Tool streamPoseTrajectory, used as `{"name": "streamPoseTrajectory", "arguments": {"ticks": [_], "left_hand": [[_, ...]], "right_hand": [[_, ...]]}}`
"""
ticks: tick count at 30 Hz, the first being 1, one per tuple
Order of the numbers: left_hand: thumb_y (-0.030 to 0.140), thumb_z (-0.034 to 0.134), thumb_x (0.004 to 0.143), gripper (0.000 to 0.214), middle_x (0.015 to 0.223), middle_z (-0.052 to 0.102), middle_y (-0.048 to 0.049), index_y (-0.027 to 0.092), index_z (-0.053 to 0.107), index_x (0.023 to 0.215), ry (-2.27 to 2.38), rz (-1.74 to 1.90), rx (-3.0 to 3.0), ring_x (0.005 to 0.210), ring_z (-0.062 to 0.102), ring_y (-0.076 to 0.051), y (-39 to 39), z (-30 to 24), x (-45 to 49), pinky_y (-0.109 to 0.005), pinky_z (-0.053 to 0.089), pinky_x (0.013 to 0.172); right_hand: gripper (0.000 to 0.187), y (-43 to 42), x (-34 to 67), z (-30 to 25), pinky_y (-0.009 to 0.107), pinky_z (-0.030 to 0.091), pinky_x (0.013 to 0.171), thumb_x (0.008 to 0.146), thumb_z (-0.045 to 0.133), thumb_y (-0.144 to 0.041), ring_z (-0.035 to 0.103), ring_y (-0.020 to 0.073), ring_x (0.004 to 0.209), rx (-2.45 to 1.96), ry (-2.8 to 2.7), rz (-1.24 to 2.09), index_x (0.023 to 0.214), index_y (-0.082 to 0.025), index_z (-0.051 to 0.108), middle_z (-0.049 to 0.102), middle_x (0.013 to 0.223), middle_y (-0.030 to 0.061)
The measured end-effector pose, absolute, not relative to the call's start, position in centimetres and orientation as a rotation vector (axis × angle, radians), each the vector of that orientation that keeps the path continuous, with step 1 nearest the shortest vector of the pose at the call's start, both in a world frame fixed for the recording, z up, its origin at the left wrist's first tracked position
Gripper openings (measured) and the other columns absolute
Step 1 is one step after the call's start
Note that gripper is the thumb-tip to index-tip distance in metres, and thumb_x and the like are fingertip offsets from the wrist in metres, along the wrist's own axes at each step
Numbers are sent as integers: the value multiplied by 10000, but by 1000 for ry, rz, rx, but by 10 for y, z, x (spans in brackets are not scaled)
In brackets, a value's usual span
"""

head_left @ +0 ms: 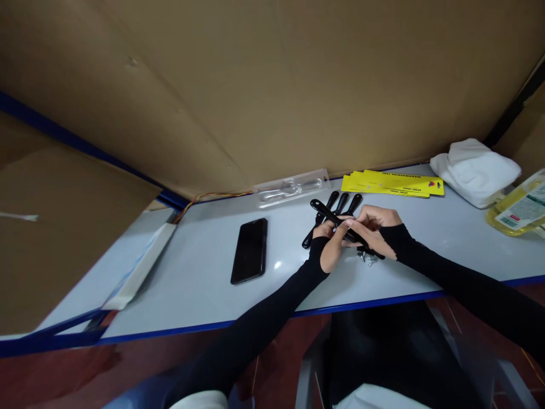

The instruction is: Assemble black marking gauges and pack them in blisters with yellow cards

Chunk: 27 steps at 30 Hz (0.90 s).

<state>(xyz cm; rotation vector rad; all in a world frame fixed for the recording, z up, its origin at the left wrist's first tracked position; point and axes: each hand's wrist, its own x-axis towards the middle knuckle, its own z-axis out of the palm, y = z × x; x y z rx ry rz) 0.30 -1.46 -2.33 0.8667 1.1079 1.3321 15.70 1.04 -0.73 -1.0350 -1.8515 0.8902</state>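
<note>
Both of my hands meet over the white table (196, 284), sleeved in black to the knuckles. My left hand (330, 247) and my right hand (374, 230) are closed together on a long black handle-like part (327, 213) that points up and to the left. Several similar black parts (340, 204) lie fanned out on the table just behind my fingers. A few small silvery screws (368, 259) lie beside my right wrist.
A black phone (250, 250) lies face up left of my hands. A clear plastic blister tray (292, 187) and yellow packaging cards (394, 184) sit at the back by the cardboard wall. A white cloth (474, 170) and a bottle of yellow liquid (517, 207) stand at the right.
</note>
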Motion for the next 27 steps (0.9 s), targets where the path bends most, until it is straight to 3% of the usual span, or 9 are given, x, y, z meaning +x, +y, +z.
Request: {"name": "streamPoseTrajectory", "arguments": {"ticks": [5, 9, 13, 19, 22, 24, 27], "left_hand": [[441, 918, 633, 453, 850, 781, -90, 126, 766, 921, 1065, 1342, 790, 870, 784, -303, -15, -20, 4, -456, 705, 735], [380, 906, 605, 326, 524, 631, 3, 158, 697, 721, 1050, 1320, 711, 664, 739, -253, -12, -23, 1, -493, 697, 761], [354, 876, 639, 296, 401, 480, 49, 184, 634, 657, 1055, 1312, 685, 583, 699, -240, -11, -27, 0, -517, 690, 753], [373, 874, 642, 307, 435, 498, 44, 156, 716, 791, 1049, 1312, 690, 632, 726, -270, -10, -24, 0, -511, 688, 733], [398, 876, 638, 340, 518, 597, 4, 149, 722, 812, 1046, 1328, 692, 677, 753, -286, -9, -20, -3, -483, 692, 709], [402, 864, 655, 370, 589, 657, -20, 133, 741, 878, 1050, 1337, 698, 721, 770, -294, -8, -17, -6, -463, 692, 698], [397, 841, 675, 455, 704, 722, -46, 107, 759, 1016, 1040, 1340, 707, 769, 781, -286, -8, -16, -8, -425, 690, 680]], "right_hand": [[373, 16, 161, -19, 275, 382, 604, 1067, 499, -328, 485, 134, 597, -856, -2155, 194, 734, -209, 615, 586, 652, 17], [347, 16, 162, -24, 287, 346, 599, 1059, 477, -236, 508, 144, 606, -845, -2226, -85, 777, -207, 676, 612, 662, 25], [338, 14, 159, -22, 310, 321, 583, 1044, 453, -219, 507, 155, 586, -860, -2237, -200, 842, -205, 724, 627, 640, 32], [341, 10, 163, -12, 322, 354, 581, 1037, 480, -327, 524, 169, 593, -887, -2208, -124, 828, -192, 714, 649, 666, 52], [233, 7, 168, -7, 302, 440, 598, 971, 578, -319, 582, 167, 635, -824, -2139, -41, 1035, -175, 749, 701, 801, 68], [267, 6, 170, -5, 295, 495, 622, 942, 616, -287, 629, 175, 690, -743, -2112, -25, 1146, -177, 748, 725, 876, 80], [151, 7, 168, -3, 327, 531, 644, 915, 665, -265, 650, 210, 741, -637, -2082, -56, 992, -184, 766, 727, 841, 89]]}}
